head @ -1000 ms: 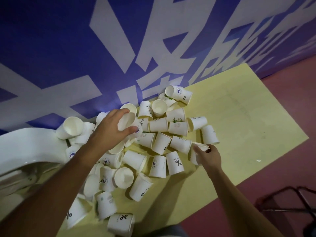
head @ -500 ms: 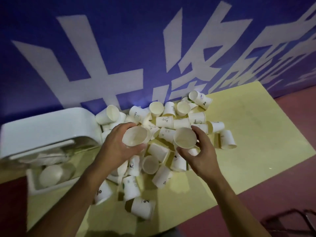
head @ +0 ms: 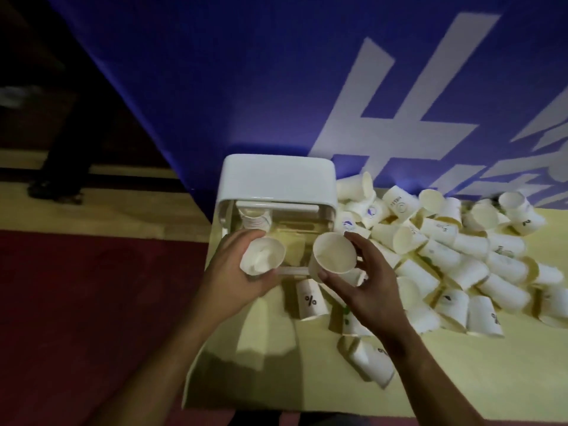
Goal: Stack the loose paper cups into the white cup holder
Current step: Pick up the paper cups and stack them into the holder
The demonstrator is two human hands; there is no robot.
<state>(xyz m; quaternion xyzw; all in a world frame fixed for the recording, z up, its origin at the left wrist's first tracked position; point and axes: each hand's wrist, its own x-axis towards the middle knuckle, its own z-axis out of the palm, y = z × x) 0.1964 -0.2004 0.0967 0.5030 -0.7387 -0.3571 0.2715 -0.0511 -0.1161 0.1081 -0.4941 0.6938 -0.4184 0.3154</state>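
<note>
Cups (head: 263, 256) (head: 333, 253) gripped in both hands (head: 238, 272) (head: 367, 281) beside the holder's (head: 278, 179) front edge.

Both forearms are extending forward. The left hand (head: 238, 265) is gripping a paper cup (head: 262, 256); the right hand (head: 365, 279) is gripping a second paper cup (head: 333, 253), fingers curled.

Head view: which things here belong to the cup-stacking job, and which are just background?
Job:
- left hand holding a paper cup
- right hand holding another cup
- white cup holder, with stacked cups inside
- loose cup pile

Background:
- yellow table
- blue banner
- red floor
</note>
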